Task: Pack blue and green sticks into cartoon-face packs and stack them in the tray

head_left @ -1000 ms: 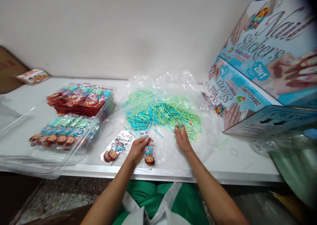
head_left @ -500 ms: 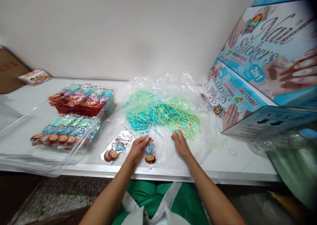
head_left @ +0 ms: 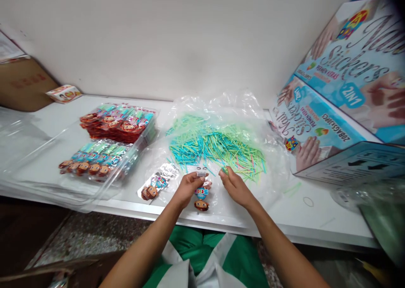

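Observation:
My left hand (head_left: 189, 187) is closed on a small candy packet (head_left: 201, 203), printed with a cartoon face at its lower end and "Stick" lettering. My right hand (head_left: 236, 186) is closed beside it, with a bit of green candy stick (head_left: 225, 170) showing at the fingertips; how many sticks it holds I cannot tell. Behind both hands a heap of thin green and blue candy sticks (head_left: 218, 148) lies on a clear plastic sheet (head_left: 272, 169). Left of my left hand, a few more packets (head_left: 152, 191) lie flat on the table.
An open clear plastic box (head_left: 110, 191) at the left holds stacked filled packets (head_left: 114, 123). Blue "Nail Stickers" cartons (head_left: 319, 123) stand at the right. A brown cardboard box (head_left: 25, 83) sits at the far left. A rubber band (head_left: 308, 202) lies near the table's right front.
The view has swung slightly left, so everything sits further right. My right hand has come a little nearer the packet, and green shows more clearly at its fingertips. The left hand keeps its hold.

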A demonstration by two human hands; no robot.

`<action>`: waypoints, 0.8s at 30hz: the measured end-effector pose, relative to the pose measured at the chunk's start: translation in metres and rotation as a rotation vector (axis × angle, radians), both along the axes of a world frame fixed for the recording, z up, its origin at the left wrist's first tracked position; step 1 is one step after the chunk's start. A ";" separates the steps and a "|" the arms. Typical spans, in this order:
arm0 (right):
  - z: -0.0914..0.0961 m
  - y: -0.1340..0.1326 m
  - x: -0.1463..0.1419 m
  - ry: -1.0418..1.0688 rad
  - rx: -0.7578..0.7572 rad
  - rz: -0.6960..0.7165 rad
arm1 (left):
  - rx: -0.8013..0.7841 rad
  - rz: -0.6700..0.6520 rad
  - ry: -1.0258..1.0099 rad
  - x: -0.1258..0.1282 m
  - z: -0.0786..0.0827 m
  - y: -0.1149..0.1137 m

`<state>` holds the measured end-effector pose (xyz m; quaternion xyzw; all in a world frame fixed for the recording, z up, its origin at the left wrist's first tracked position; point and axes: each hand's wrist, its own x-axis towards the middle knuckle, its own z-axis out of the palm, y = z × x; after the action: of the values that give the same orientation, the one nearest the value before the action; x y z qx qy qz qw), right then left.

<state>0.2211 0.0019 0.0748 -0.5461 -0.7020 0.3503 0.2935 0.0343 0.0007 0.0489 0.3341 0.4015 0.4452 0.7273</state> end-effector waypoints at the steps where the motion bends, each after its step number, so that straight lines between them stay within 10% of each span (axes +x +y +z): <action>1: 0.002 -0.001 -0.003 0.015 -0.012 0.023 | -0.001 -0.008 0.013 0.001 0.000 -0.001; 24: 0.046 -0.001 0.000 -0.223 -0.052 0.410 | 0.376 0.049 0.453 0.001 0.018 -0.010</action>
<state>0.2206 0.0012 0.1211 -0.4348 -0.8171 0.3581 0.1225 0.0351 -0.0094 0.0670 0.5441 0.4720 0.4433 0.5335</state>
